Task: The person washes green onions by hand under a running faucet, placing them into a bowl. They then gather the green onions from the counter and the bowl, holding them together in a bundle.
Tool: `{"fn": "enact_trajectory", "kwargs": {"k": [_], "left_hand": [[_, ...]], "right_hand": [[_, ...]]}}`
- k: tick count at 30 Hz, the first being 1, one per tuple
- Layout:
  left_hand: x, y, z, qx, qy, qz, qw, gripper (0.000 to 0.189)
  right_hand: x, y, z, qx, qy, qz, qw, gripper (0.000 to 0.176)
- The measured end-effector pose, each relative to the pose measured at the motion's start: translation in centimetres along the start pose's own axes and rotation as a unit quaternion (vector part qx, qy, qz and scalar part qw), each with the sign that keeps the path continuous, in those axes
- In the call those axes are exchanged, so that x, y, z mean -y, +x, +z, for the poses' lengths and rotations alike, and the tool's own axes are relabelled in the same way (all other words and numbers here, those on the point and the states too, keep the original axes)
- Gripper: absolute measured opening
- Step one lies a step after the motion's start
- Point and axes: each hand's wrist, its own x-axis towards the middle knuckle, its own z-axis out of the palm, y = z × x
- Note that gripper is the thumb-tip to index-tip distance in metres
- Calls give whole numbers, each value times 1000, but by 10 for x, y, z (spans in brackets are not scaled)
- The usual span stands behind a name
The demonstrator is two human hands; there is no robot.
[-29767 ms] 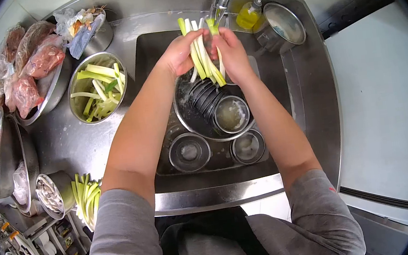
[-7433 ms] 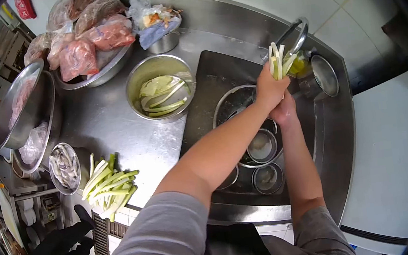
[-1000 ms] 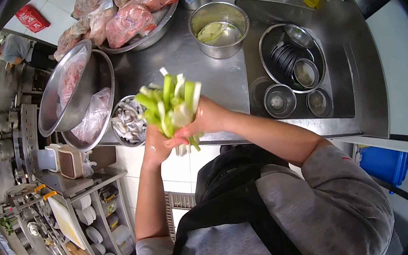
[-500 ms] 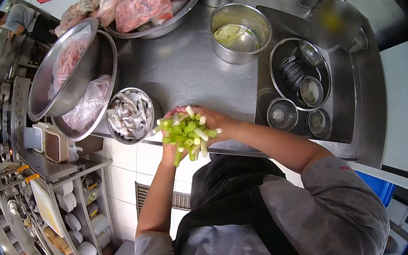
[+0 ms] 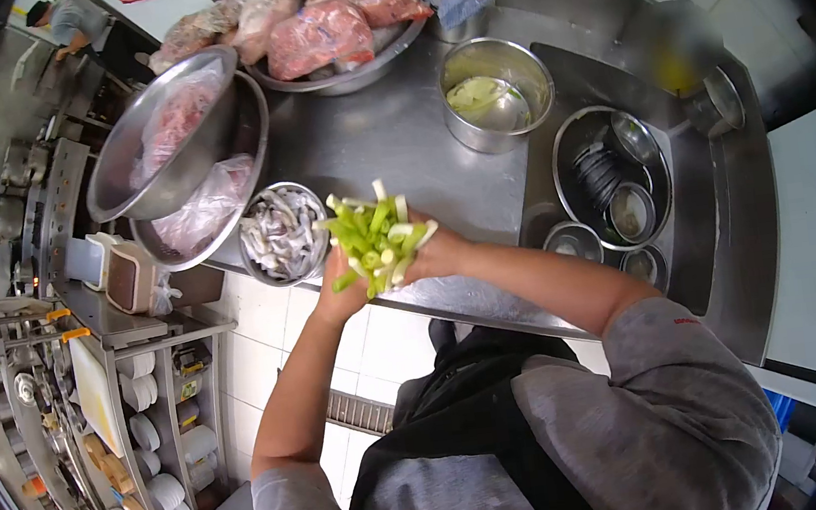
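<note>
A bunch of cut spring onions point(image 5: 378, 238), pale green with white ends, is held between my two hands above the counter's front edge. My left hand point(image 5: 339, 291) closes around its left side, the fingers mostly hidden by the stalks. From the other side my right hand point(image 5: 436, 254) grips the bunch, its fingers also largely covered. Just left of the bunch stands a round metal container of squid strips point(image 5: 282, 233). Further back is a metal pot point(image 5: 497, 94) with pale green scraps and a smaller bowl in it.
Tilted metal bowls point(image 5: 163, 132) with bagged meat stand at the left. Behind them, a wide basin point(image 5: 348, 82) carries several meat bags. The sink point(image 5: 697, 272) at right holds bowls and a dark coiled item. A shelf of plates point(image 5: 169, 494) is lower left; another person point(image 5: 81, 30) stands far left.
My view has shifted, so the counter items sit lower and further right. The spring onions, still in both hands, have moved slightly up and right in view and stand more upright.
</note>
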Motion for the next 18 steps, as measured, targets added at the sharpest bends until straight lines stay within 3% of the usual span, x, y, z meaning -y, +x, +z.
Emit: {"fn": "enact_trajectory", "kwargs": {"k": [2, 3, 4, 5, 7, 8, 9, 11, 12, 13, 14, 15, 16, 17, 18], "left_hand": [[-11, 24, -23, -41, 172, 101, 979, 46], [-25, 37, -39, -55, 89, 62, 993, 50], [-69, 53, -60, -41, 89, 61, 993, 53], [-100, 63, -73, -90, 44, 42, 994, 54], [-147, 79, -101, -113, 162, 114, 974, 53], [-159, 80, -108, -104, 214, 146, 960, 53], [-166, 79, -112, -93, 264, 176, 944, 52], [-130, 67, -88, -142, 147, 117, 972, 45], [-116, 57, -62, -157, -106, 50, 981, 41], [-94, 46, -49, -118, 191, 127, 966, 44], [-59, 33, -25, -47, 187, 119, 974, 57], [-54, 17, 3, -64, -9, 31, 997, 72], [-38, 7, 31, -85, -149, 19, 985, 83], [-44, 4, 45, -120, -177, 24, 977, 87], [-43, 15, 39, -96, -130, 50, 986, 86]], "right_hand": [[46, 26, -20, -30, -107, -132, 985, 96], [75, 43, -33, -35, -174, -196, 964, 93], [105, 55, -46, -30, -170, -219, 960, 76], [137, 63, -56, -25, -167, -244, 955, 60], [199, 68, -69, -21, -164, -153, 974, 56], [211, 71, -71, -42, -187, -186, 964, 54], [216, 70, -71, -43, -191, -193, 961, 54], [205, 57, -70, -35, -187, -186, 964, 87], [173, 47, -65, -43, -221, -209, 952, 91], [146, 32, -58, -46, -200, -192, 960, 94], [80, 16, -41, -27, 148, -27, 988, 95], [61, -13, -33, -38, 64, -12, 997, 94], [55, -30, -33, -50, -21, 3, 999, 94], [62, -27, -40, -59, -27, -2, 998, 94], [77, -25, -45, -65, -95, -48, 992, 93]]}}
